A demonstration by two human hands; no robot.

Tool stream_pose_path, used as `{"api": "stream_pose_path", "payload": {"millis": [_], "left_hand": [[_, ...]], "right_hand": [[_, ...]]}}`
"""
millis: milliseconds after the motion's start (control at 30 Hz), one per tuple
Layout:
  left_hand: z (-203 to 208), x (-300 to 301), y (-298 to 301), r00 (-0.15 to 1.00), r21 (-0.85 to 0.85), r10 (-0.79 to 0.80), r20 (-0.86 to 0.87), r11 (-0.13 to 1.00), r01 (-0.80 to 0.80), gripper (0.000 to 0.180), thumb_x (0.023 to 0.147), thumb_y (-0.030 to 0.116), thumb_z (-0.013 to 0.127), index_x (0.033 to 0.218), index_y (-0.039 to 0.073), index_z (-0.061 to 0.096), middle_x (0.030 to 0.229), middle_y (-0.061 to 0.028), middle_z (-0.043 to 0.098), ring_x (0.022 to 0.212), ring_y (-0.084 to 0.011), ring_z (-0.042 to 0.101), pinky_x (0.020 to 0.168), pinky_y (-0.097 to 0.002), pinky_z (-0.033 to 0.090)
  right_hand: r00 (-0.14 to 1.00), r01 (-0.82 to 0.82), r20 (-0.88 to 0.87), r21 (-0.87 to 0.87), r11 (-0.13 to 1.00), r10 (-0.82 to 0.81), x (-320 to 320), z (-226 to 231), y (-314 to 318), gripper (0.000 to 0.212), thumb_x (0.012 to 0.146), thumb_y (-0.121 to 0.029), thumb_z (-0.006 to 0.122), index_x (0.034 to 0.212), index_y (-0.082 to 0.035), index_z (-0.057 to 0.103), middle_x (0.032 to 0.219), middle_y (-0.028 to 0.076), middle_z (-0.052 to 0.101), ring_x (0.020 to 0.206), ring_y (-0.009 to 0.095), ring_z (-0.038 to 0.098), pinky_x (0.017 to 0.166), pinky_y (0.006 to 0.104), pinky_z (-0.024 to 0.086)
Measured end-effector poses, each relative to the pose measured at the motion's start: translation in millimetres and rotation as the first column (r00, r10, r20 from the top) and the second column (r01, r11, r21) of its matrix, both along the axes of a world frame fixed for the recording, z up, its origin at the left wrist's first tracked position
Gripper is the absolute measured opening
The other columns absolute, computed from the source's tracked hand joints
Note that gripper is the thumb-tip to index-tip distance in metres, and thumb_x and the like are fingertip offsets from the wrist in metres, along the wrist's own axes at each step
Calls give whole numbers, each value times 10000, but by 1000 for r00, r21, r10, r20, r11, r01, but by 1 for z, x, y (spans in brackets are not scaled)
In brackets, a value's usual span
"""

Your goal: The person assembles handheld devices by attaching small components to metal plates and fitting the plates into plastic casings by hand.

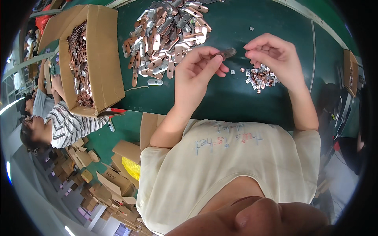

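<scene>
Pinching metal strip [229, 52] in left fingers [214, 63]; curling right fingers [260, 41] near strip, unclear whether gripping anything; on desk [236, 103], heap of small pieces [261, 78] near right fingers.

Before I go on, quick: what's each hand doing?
Left hand: closed, holding a flat metal piece.
Right hand: fingers half-curled; can't tell whether it holds anything.

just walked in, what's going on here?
The person's left hand pinches a flat, dark, oblong metal plate. The right hand hovers beside it; whether it holds anything is unclear. On the dark green table lie a heap of oblong copper- and silver-coloured plates, left, and a pile of small shiny metal pieces, right.
</scene>
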State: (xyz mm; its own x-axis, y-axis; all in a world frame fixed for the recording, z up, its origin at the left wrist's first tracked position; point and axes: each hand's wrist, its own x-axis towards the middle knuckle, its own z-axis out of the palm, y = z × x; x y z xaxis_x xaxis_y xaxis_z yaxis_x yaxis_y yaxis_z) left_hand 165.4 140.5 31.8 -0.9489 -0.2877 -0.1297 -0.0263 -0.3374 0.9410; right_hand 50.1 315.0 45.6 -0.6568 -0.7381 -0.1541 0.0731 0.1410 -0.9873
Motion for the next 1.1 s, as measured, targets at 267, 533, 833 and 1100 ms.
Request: {"api": "stream_pose_path", "payload": {"millis": [267, 533, 833, 1100], "left_hand": [[15, 1, 8, 997, -40, 31, -73, 999, -34, 208, 853, 6, 563, 1052, -38, 519, 857, -99, 606, 688, -128, 594, 598, -222, 481], [21, 4, 16, 999, -139, 25, -45, 990, -31, 201, 840, -19, 569, 1036, -41, 529, 885, -94, 606, 707, -115, 600, 613, -207, 495], [19, 4, 20, 998, -235, 34, -57, 971, -47, 187, 834, -30, 572, 1016, -49, 531, 885, -95, 604, 713, -113, 609, 618, -207, 508], [18, 4, 26, 992, -248, 56, -117, 965, -83, 196, 824, -21, 592, 1000, -60, 514, 828, -121, 614, 698, -156, 624, 607, -236, 519]], "right_hand": [[982, 96, 185, -277, 956, -45, 23, 31, 0, 228, 822, 20, 583, 1044, 71, 570, 881, 148, 632, 769, 175, 631, 708, 279, 538], [997, 71, 56, -265, 962, -58, 29, 27, 7, 209, 802, 50, 595, 1010, 61, 578, 899, 119, 623, 730, 144, 610, 669, 240, 510], [962, 194, -146, -236, 952, -232, 38, 31, 1, 89, 797, 71, 583, 883, 51, 600, 928, 100, 593, 800, 143, 586, 710, 240, 478], [888, 99, -421, -217, 971, -185, 34, 7, -4, 121, 767, 85, 608, 867, 18, 603, 1009, 101, 496, 876, 154, 558, 781, 257, 443]]}}
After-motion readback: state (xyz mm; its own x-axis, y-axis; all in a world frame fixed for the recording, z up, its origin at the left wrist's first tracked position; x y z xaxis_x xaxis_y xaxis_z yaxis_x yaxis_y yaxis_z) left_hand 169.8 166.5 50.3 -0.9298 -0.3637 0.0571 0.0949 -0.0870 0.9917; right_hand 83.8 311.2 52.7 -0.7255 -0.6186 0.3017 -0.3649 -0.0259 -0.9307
